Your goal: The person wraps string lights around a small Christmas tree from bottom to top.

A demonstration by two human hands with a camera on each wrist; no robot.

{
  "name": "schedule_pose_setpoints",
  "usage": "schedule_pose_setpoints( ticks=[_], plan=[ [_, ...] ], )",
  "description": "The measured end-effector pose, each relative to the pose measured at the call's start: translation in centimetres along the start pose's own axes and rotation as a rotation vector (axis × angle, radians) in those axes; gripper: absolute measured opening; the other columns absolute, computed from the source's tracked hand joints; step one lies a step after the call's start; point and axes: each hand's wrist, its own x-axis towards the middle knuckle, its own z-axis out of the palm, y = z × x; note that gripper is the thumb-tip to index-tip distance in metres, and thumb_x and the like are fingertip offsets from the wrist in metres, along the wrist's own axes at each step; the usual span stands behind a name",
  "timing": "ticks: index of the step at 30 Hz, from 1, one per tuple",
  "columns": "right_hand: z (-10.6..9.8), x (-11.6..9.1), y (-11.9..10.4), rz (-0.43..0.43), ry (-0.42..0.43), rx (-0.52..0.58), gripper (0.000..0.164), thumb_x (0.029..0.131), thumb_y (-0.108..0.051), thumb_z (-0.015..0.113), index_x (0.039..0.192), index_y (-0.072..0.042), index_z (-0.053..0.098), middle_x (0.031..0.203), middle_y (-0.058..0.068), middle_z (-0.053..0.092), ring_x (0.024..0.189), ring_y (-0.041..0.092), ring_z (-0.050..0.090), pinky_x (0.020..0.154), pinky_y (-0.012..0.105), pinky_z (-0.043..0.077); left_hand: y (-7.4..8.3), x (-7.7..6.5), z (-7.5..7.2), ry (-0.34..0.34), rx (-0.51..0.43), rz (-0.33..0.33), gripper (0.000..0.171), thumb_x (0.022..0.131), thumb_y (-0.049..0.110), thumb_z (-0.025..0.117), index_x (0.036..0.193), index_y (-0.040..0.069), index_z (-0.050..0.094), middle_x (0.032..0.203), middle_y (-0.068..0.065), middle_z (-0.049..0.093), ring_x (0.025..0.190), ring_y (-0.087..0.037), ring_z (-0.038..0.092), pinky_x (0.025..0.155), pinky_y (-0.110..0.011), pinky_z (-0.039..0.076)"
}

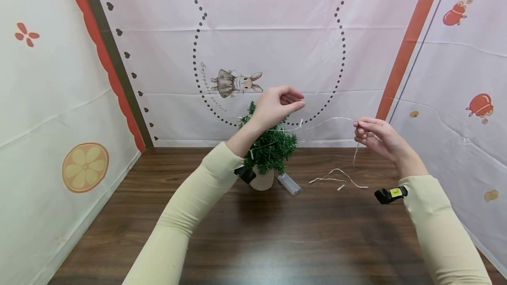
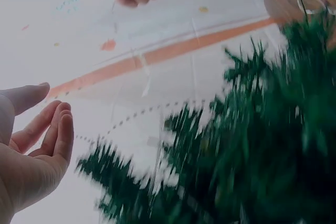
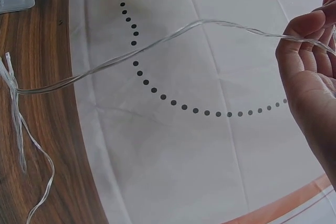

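Observation:
A small green artificial Christmas tree (image 1: pixel 271 151) stands on the table, part of it behind my left arm. My left hand (image 1: pixel 279 104) is raised over the treetop, its fingers bent loosely with a gap to the thumb. In the left wrist view nothing lies between the fingers of that left hand (image 2: pixel 39 150). To the right, my right hand (image 1: pixel 378 137) pinches a thin, clear string-light wire (image 1: pixel 336 118). One stretch of wire runs from these fingers to the tree; another hangs below them. In the right wrist view, the wire (image 3: pixel 199 23) crosses the right hand (image 3: pixel 310 61).
A clear battery box (image 1: pixel 290 184) lies beside the tree's pale base (image 1: pixel 262 181). More of the wire (image 1: pixel 336 175) lies loosely on the wooden table (image 1: pixel 261 232) at the right. Printed cloth (image 1: pixel 273 52) hangs behind the table and along both sides.

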Motion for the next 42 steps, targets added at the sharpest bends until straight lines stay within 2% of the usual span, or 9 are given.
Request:
schedule_pose_setpoints(
  ticks=[11,15,21,26,33,39,42],
  plan=[
    [0.7,0.3,-0.1,0.04,0.043,-0.067,0.037,0.102,-0.002,0.031,0.096,-0.004,0.068,0.076,-0.001,0.061,0.072,0.01,0.054,0.071,0.022,0.047,-0.1,1.6,5.0,-0.158,-0.017,-0.034,0.021,0.088,0.021,0.068,0.105,0.008,0.069,0.097,-0.004,0.07,0.083,-0.01,0.064,0.075,-0.016,0.05],
    [0.9,0.4,-0.2,0.043,0.01,-0.087,0.038,0.102,-0.002,0.029,0.098,-0.005,0.067,0.075,-0.002,0.06,0.07,0.01,0.052,0.07,0.022,0.045,0.0,1.8,6.0,-0.203,-0.015,-0.045,0.021,0.088,0.022,0.069,0.105,0.009,0.07,0.096,-0.002,0.071,0.083,-0.008,0.064,0.075,-0.015,0.05],
    [1.2,0.5,-0.2,0.034,-0.024,-0.132,0.039,0.102,-0.001,0.027,0.099,-0.006,0.066,0.075,-0.003,0.059,0.067,0.009,0.049,0.069,0.021,0.043,0.2,2.0,7.0,-0.221,-0.009,-0.02,0.019,0.087,0.02,0.069,0.103,0.01,0.071,0.095,-0.002,0.073,0.079,-0.005,0.064,0.073,-0.015,0.05],
    [1.5,0.6,-0.2,0.045,-0.022,-0.175,0.039,0.102,-0.001,0.028,0.098,-0.007,0.067,0.074,-0.004,0.059,0.067,0.008,0.05,0.07,0.022,0.044,0.4,1.8,7.6,-0.238,0.024,-0.024,0.017,0.088,0.021,0.069,0.101,0.012,0.073,0.094,0.002,0.073,0.078,-0.001,0.063,0.071,-0.014,0.049],
    [1.6,0.6,-0.1,0.037,-0.088,-0.17,0.044,0.101,0.002,0.025,0.101,-0.007,0.068,0.078,-0.005,0.062,0.07,0.006,0.054,0.073,0.022,0.046,0.6,1.6,7.9,-0.239,0.065,0.002,0.012,0.089,0.023,0.068,0.095,0.014,0.073,0.086,0.005,0.072,0.072,-0.002,0.061,0.064,-0.015,0.047],
    [1.4,0.4,0.0,0.051,-0.121,-0.135,0.041,0.102,0.0,0.026,0.102,-0.006,0.066,0.079,-0.004,0.061,0.069,0.008,0.052,0.071,0.023,0.046,0.6,1.5,7.3,-0.227,0.064,-0.002,0.01,0.089,0.021,0.067,0.09,0.012,0.073,0.085,0.003,0.071,0.074,-0.006,0.063,0.065,-0.015,0.048],
    [1.0,0.0,0.1,0.045,-0.09,-0.142,0.041,0.102,-0.001,0.026,0.1,-0.006,0.066,0.076,-0.004,0.059,0.065,0.013,0.043,0.064,0.025,0.038,0.4,1.4,6.6,-0.211,0.036,-0.018,0.01,0.089,0.019,0.067,0.089,0.011,0.073,0.085,0.001,0.071,0.073,-0.007,0.062,0.065,-0.016,0.048]
  ],
)
